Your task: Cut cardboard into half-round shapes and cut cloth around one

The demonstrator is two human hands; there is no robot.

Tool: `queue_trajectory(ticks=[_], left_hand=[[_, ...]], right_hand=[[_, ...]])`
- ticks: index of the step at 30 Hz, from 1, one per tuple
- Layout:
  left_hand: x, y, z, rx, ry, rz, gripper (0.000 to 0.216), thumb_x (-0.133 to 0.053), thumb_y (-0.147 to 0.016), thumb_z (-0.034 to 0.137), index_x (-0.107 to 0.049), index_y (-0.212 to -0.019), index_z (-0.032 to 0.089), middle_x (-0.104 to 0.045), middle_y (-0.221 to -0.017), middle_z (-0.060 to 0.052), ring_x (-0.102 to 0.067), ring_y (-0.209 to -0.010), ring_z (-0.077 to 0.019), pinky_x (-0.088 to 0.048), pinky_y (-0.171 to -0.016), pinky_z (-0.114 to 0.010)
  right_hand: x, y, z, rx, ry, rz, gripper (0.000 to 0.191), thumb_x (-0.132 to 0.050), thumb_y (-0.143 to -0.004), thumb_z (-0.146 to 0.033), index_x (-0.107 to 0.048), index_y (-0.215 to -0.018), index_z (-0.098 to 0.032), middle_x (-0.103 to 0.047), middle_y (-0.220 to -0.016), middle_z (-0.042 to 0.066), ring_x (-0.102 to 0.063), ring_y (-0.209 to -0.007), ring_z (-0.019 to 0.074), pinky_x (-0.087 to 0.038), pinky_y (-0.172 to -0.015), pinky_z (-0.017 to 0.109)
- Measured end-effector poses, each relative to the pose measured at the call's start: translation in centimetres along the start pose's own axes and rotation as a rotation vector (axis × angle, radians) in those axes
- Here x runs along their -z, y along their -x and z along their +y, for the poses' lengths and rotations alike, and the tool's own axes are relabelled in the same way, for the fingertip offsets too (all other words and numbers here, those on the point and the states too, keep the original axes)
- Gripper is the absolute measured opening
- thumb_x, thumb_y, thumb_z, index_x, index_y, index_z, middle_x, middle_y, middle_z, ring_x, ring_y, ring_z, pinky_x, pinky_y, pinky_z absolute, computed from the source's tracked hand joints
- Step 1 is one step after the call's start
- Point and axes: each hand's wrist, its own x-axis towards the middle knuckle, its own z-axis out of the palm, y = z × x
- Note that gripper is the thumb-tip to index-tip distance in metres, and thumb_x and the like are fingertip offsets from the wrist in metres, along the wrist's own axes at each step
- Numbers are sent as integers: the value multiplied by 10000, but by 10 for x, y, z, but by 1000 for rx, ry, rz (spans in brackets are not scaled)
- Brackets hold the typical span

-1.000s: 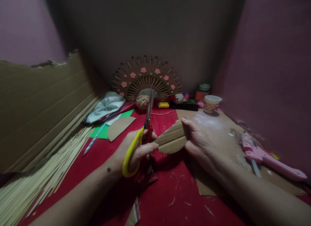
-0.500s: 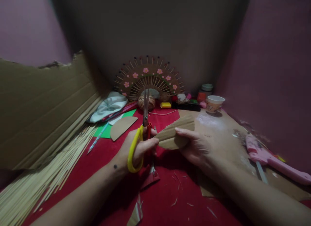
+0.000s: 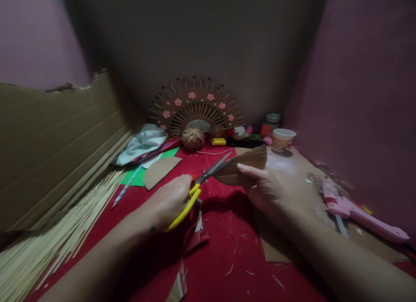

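1. Your left hand (image 3: 177,196) was closed around the yellow handles of the scissors (image 3: 212,168), whose blades stood slightly apart and pointed toward your other grip.
2. Your right hand (image 3: 264,185) pinched the cardboard piece (image 3: 255,159), thumb on top, the fingers mostly hidden. The piece lay just beyond that thumb, its left edge at the blades; you could not tell whether it sat between them.
3. Nearer than both grips, the red cloth (image 3: 224,202) gave you open room, with only thin scraps scattered there.
4. Left of the scissors grip, the thin sticks (image 3: 73,215) and the upright cardboard wall (image 3: 48,150) bounded your space. Right of the other grip, the pink glue gun (image 3: 360,213) lay near the purple wall (image 3: 360,98), on a flat cardboard sheet (image 3: 292,176) whose near edge ran beneath your forearm.
5. Beyond the right grip, the cup (image 3: 282,139) bore printed marks too small to read.
6. You had one cardboard half-disc (image 3: 160,170) and one pencil (image 3: 126,186) left of and beyond the scissors grip, both overlapping one green sheet (image 3: 134,179).
7. Beyond both grips stood one twine ball (image 3: 193,138), one yellow packet (image 3: 219,141) and one fan (image 3: 201,96) with at least six large pink flowers. The sticks were too many to count.
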Motion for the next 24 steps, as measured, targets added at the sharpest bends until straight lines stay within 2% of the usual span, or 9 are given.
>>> queue_trajectory(ticks=[9,14,24], left_hand=[[-1,0,-3,-36,-164,-47,214,-305,-843,356,-438,-776,203,-586,-803,-72,-545,-681,-194,-371,-599,-298],[-1,1,1,-18,-266,-42,255,-258,-860,356,-441,-779,198,-609,-816,-101,-585,-716,-229,-393,-615,-323],[2,2,7,15,-410,-63,227,-301,-870,325,-470,-813,185,-640,-756,-100,-613,-672,-238,-323,-514,-288]], right_hand=[[0,-2,-1,-16,-61,21,400,-616,-595,-4,-628,-938,-208,-684,-707,-10,-622,-662,192,-517,-704,379],[4,-5,2,-19,-42,14,359,-619,-595,-19,-633,-909,-192,-684,-710,-3,-629,-674,200,-520,-699,378],[5,-5,3,5,14,32,344,-644,-575,-52,-629,-891,-188,-686,-724,2,-633,-683,199,-512,-703,378]])
